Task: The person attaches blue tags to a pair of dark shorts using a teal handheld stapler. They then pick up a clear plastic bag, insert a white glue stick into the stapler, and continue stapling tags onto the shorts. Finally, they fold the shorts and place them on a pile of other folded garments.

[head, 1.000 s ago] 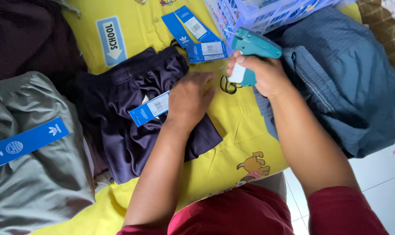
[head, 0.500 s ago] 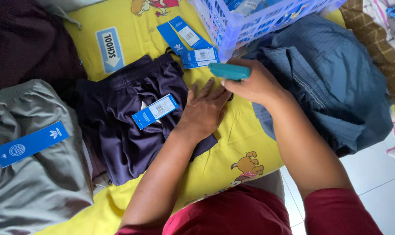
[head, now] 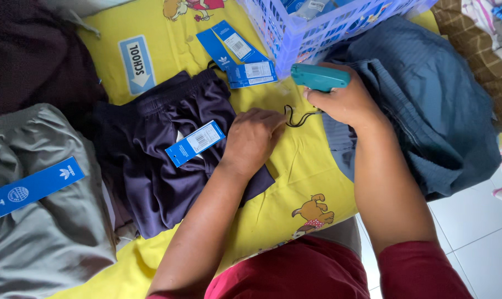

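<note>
Right hand point(head: 347, 102) gripping a teal tagging gun point(head: 320, 77), closed around it. Left hand point(head: 252, 138) lying flat, fingers spread, pressing on dark purple shorts point(head: 151, 160) beside a blue tag point(head: 195, 143).

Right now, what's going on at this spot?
A person is tagging clothes on a yellow cartoon-print sheet. The right hand grips a teal tagging gun, with a black loop below it. The left hand presses flat on dark purple shorts carrying a blue tag. Loose blue tags lie near a blue plastic basket. Grey shorts, already tagged, lie to the left; blue-grey garments to the right.
</note>
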